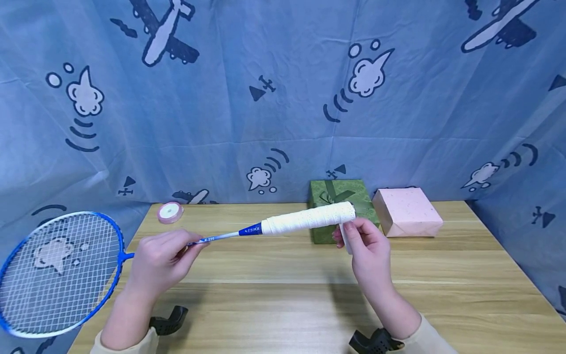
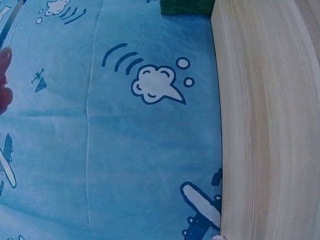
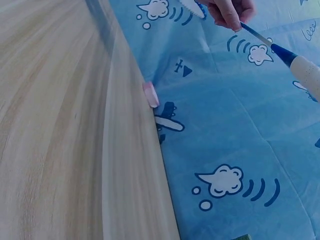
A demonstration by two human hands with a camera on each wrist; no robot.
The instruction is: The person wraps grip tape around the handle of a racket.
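Note:
A blue-and-white badminton racket [image 1: 251, 229] is held up over the table, its strung head at the left and its white-wrapped handle [image 1: 305, 220] toward the right. Thumb and fingers of my left hand [image 1: 161, 260] pinch the thin shaft. At the handle's end, my right hand [image 1: 369, 250] pinches a short white strip [image 1: 346, 239] of what looks like grip tape, hanging from the butt. Only fingertips [image 2: 5, 80] show at the edge of the left wrist view. The right wrist view has the left hand [image 3: 231, 11] on the shaft and part of the handle [image 3: 306, 75]; the right hand is out of it.
Behind the handle stands a green gift box [image 1: 320, 194] with a ribbon bow, beside a pink wrapped box [image 1: 409, 211]. A roll of pink ribbon [image 1: 170, 213] lies at the wooden table's [image 1: 274, 300] back left. A blue patterned cloth [image 1: 283, 113] hangs behind.

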